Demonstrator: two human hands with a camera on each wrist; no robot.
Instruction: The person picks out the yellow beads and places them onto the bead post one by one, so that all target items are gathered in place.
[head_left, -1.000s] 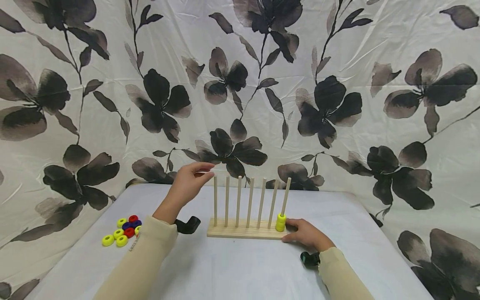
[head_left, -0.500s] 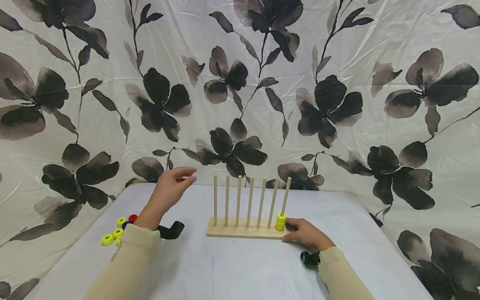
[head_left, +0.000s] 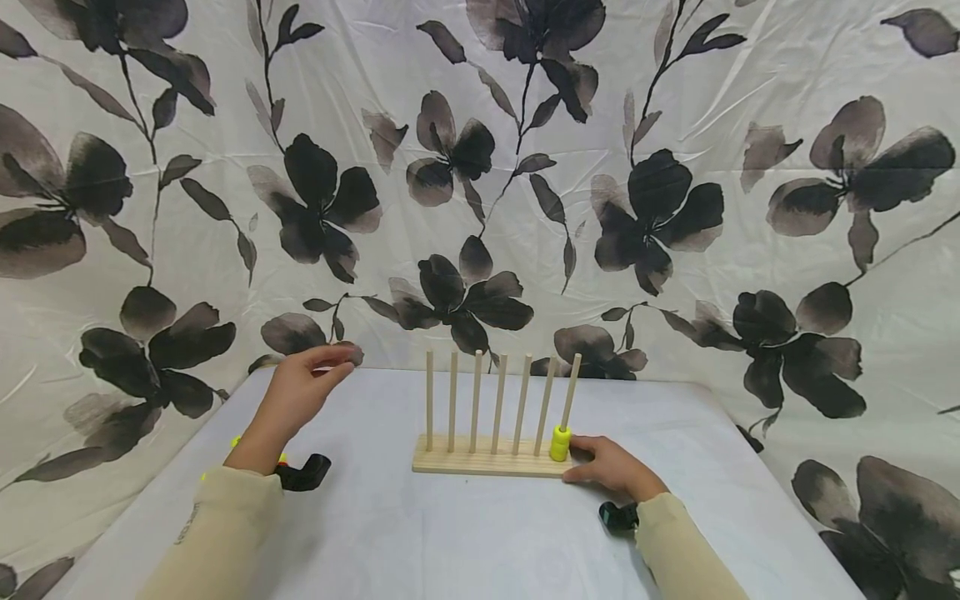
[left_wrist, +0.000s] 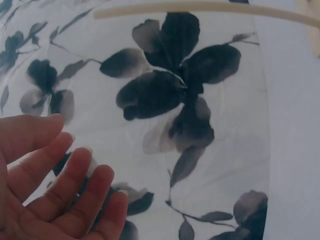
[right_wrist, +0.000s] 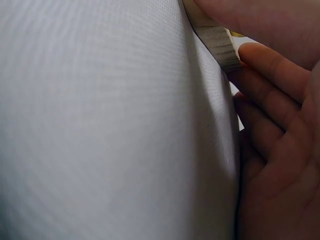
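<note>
Head: R hand (head_left: 615, 468) half-curled on rack (head_left: 483, 462)

Makeshift tabletop workspace, room type unclear, creased floral backdrop (head_left: 551, 275), white table (head_left: 450, 542)

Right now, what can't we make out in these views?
Head view: loose rings, mostly hidden by the left forearm; count unclear.
Head view: lettering on the left sleeve, too small to read.
Head view: right end of the wooden peg rack base, partly covered by the right hand.
Left wrist view: most of that base, cut off by the right edge.
</note>
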